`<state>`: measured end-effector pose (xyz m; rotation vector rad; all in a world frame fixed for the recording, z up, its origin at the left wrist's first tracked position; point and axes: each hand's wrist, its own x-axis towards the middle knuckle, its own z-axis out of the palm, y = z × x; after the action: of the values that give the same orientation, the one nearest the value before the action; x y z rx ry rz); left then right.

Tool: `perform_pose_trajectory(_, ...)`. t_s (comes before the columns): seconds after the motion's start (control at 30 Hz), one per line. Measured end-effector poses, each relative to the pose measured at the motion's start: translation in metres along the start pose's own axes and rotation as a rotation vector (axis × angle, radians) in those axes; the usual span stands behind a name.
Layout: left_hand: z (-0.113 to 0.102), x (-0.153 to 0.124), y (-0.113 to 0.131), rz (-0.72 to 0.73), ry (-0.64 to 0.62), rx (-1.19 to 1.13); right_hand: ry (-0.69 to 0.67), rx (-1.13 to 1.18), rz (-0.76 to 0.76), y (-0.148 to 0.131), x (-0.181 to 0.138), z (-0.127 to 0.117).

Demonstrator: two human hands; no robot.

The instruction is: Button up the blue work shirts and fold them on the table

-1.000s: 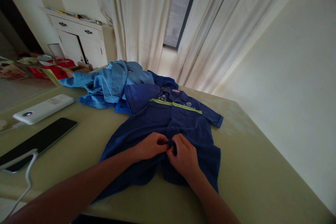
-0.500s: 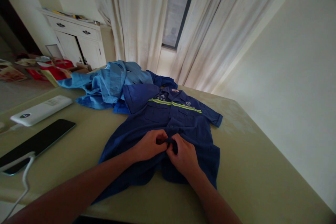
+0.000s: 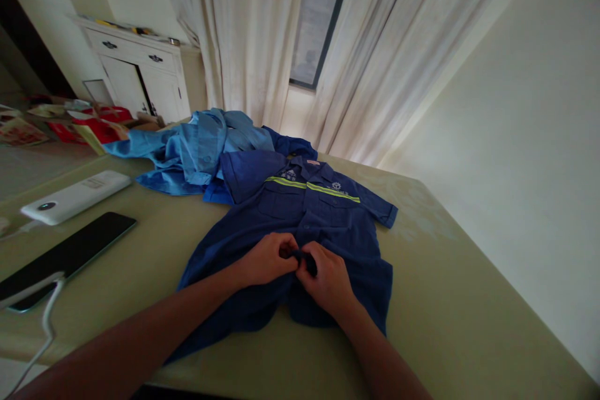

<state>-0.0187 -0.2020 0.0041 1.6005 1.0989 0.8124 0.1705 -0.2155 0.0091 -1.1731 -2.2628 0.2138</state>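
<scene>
A dark blue short-sleeved work shirt lies front up across the table, collar at the far end, with a yellow-green stripe over the chest. My left hand pinches the shirt's front edge low on the button line. Right against it, my right hand grips the same front edge between thumb and fingers. A small fold of cloth is raised between the two hands. Any button there is hidden by my fingers. Above the hands one button shows on the front.
Light blue garments are heaped behind the shirt on the left. A white power bank, a black phone and a white cable lie on the left of the table. A cabinet and curtains stand beyond.
Both hands stay at the same spot on the shirt front. Only slight finger shifts show, and the raised fold between them looks a little changed.
</scene>
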Motion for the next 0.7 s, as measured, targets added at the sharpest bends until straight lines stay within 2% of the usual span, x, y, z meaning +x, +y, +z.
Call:
perform_pose_trajectory(0.17, 0.0006, 0.0023, -0.0077, 0.007, -0.005, -0.063, 0.027, 0.024, 0.008, -0.0004, 0.0004, -0.0011)
perform_pose_trajectory(0.43, -0.0031, -0.0009, 0.0002, 0.024, -0.014, -0.023, 0.033, 0.021, -0.072, -0.0011, -0.0012, -0.0010)
perform_pose_trajectory(0.57, -0.0038, -0.0005, -0.0012, 0.057, -0.037, -0.100, 0.071, 0.047, -0.069, -0.0022, -0.0011, -0.0025)
perform_pose_trajectory(0.7, -0.0040, -0.0004, -0.0010, 0.021, -0.043, -0.169, 0.092, 0.070, -0.059, -0.0012, -0.0015, -0.0043)
